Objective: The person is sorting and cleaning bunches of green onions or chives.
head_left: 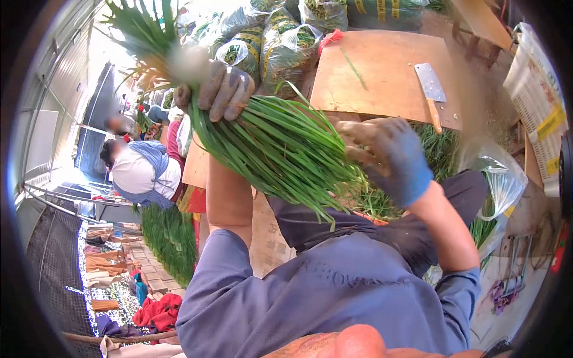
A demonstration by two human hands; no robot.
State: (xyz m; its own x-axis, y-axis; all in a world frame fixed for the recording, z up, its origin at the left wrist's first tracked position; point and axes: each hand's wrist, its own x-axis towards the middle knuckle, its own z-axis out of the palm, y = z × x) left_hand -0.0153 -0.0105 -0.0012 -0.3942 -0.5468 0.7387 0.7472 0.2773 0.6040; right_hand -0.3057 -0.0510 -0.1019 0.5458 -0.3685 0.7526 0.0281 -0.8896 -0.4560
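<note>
My left hand (219, 90), in a dirty work glove, is wrapped round a thick bunch of garlic chives (286, 143) and holds it up before my chest. The long green leaves slant from the fist down to the right, and the other end fans out at the upper left. Beside the lower leaf ends is my right hand (388, 154), in a blue glove with soiled fingers stretched out towards the bunch. Loose green leaves (379, 203) lie under this hand, over my lap.
A wooden board (382, 71) ahead carries a cleaver (430, 89) at its right side. Plastic bags of greens (289, 51) stand behind. More chives (168, 235) are heaped at the left, near a seated person (146, 170). A clear bag (498, 173) is at my right.
</note>
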